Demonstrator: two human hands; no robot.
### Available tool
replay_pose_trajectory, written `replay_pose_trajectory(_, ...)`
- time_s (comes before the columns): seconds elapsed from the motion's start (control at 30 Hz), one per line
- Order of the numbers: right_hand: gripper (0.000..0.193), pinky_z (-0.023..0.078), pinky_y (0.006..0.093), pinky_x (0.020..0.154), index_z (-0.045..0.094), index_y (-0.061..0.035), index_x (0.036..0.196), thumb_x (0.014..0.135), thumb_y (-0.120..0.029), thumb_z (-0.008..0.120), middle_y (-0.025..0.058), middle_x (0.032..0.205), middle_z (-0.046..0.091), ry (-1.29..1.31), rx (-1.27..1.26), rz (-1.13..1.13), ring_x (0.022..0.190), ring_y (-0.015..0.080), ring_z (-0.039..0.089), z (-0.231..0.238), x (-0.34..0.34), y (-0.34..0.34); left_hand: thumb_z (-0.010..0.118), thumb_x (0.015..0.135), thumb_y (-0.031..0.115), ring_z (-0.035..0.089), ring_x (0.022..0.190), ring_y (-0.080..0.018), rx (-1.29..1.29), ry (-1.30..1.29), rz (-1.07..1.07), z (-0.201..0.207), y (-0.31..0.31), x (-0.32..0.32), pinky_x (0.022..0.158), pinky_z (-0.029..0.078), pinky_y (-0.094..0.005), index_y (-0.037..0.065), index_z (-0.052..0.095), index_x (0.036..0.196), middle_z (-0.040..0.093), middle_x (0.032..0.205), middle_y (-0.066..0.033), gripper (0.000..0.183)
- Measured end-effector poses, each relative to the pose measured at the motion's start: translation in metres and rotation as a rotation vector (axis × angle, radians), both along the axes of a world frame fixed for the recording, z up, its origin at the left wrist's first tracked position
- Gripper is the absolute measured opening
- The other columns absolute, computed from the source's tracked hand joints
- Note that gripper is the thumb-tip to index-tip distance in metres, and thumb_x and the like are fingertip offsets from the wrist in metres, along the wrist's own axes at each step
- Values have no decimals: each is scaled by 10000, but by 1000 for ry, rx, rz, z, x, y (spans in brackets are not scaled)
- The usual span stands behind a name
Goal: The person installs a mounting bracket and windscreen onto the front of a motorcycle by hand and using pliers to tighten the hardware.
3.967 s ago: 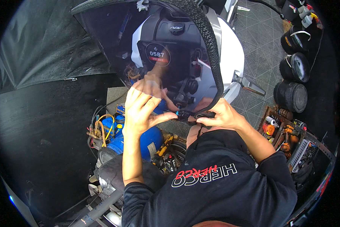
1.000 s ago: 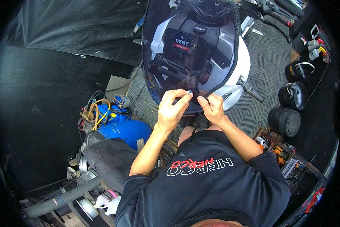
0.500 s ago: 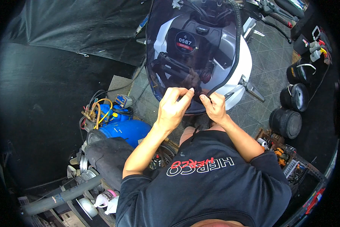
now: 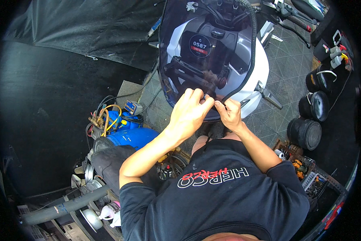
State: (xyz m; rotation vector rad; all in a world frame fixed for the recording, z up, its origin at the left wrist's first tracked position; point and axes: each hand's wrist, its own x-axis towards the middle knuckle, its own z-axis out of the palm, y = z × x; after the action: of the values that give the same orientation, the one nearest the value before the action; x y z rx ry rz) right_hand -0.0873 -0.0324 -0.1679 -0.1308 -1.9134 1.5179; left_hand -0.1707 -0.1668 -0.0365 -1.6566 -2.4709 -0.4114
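Note:
In front of me stands a white scooter (image 4: 257, 66) with a large tinted windshield (image 4: 176, 30). A black ribbed edge trim (image 4: 253, 48) runs along the windshield's rim down to my hands. My right hand (image 4: 231, 114) is closed on this trim at the near edge, thumb on top and fingers curled. Close beside it, my left hand (image 4: 189, 113) is closed, its fingers bent and thumb and forefinger pressed together at the same edge. What lies between its fingertips is hidden. Through the windshield, a round dark sticker (image 4: 199, 44) shows.
A blue tank (image 4: 132, 138) with hoses and fittings sits at my left, beside a dark grey covered bundle (image 4: 114, 162). Black buckets (image 4: 313, 105) line the right side. Nearer on the right are crates of tools (image 4: 315, 181). A pipe rail (image 4: 68, 209) crosses the lower left.
My left hand has shifted a little rightward and turned over, its back now facing up more, with the elbow farther out. My right hand stays on the trim. The view has shifted slightly.

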Motion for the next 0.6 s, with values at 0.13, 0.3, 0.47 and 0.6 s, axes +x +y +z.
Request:
replay_pose_trajectory(0.13,316,332,371,473,550,29,681,900,-148,695,128,565,477,6,38,-18,483,263,436,2,0,0,704,846,122,552,718,-262,16,3,92,0,2,2,648,489,-368,50,569,914,540,766,-78,168)
replay_pose_trajectory(0.3,318,335,373,476,543,26,677,901,-145,691,129,566,478,-2,41,-5,486,267,442,2,1,0,695,870,153,568,725,-296,-10,-25,129,-9,-1,6,649,491,-389,40,540,900,543,757,-113,194)
replay_pose_trajectory(0.47,323,327,371,470,535,27,675,904,-144,688,124,559,466,19,22,-14,473,258,432,-4,0,0,663,902,160,588,719,-307,-2,-6,62,-1,4,7,630,501,-403,29,527,919,562,753,-119,189)
replay_pose_trajectory(0.6,334,321,370,462,528,25,666,902,-145,691,120,548,454,39,13,-19,461,249,420,0,-1,-2,638,927,153,625,657,-326,-70,-103,253,-5,0,7,560,496,-416,21,512,894,596,695,-138,185)
